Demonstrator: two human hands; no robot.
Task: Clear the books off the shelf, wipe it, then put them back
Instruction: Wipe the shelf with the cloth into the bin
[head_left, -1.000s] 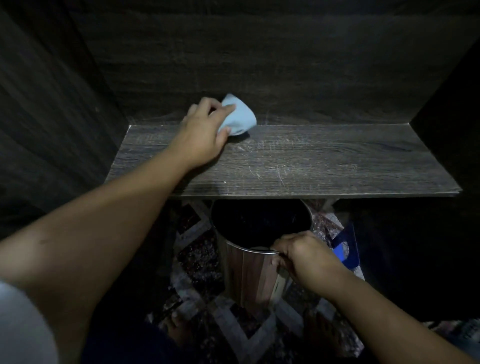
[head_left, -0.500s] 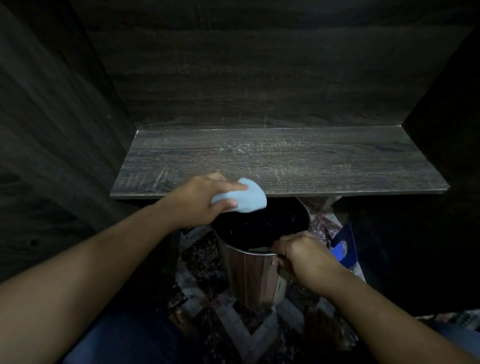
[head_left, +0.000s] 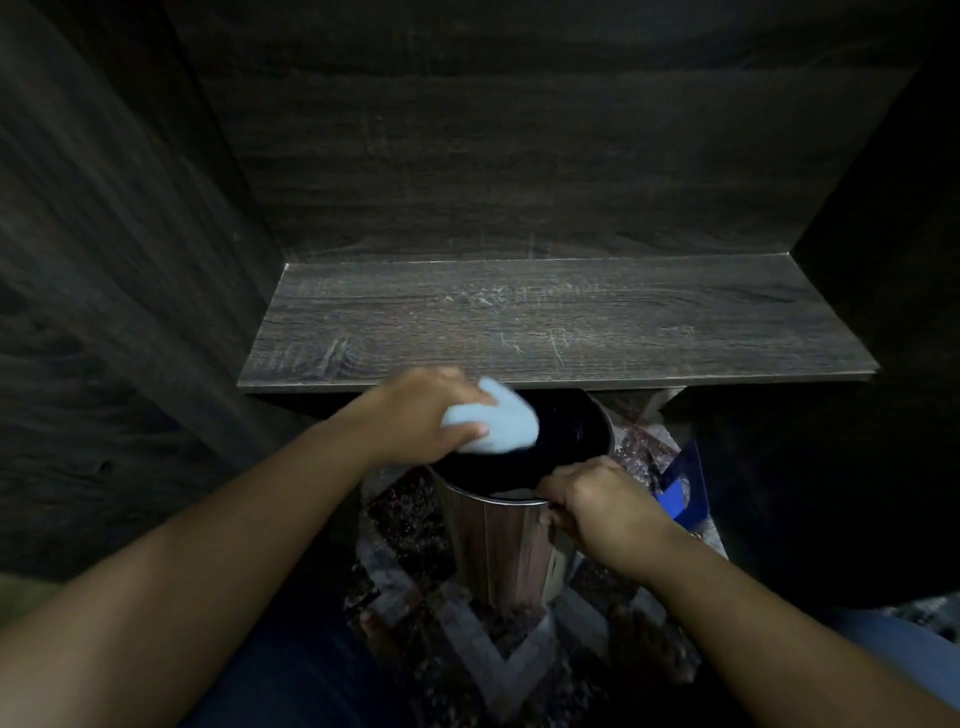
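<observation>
The dark wood shelf lies bare in front of me, with no books on it. My left hand holds a crumpled light blue cloth just below the shelf's front edge, over the open mouth of a metal bin. My right hand grips the bin's near rim. No books are in view.
Dark wood walls close in the shelf at the left, back and right. The bin stands on a patterned rug below the shelf. A blue object sits on the floor to the right of the bin.
My left hand has drawn the blue cloth off the back of the shelf, toward me and down, to over the bin's mouth. My right hand has stayed on the bin's rim.
</observation>
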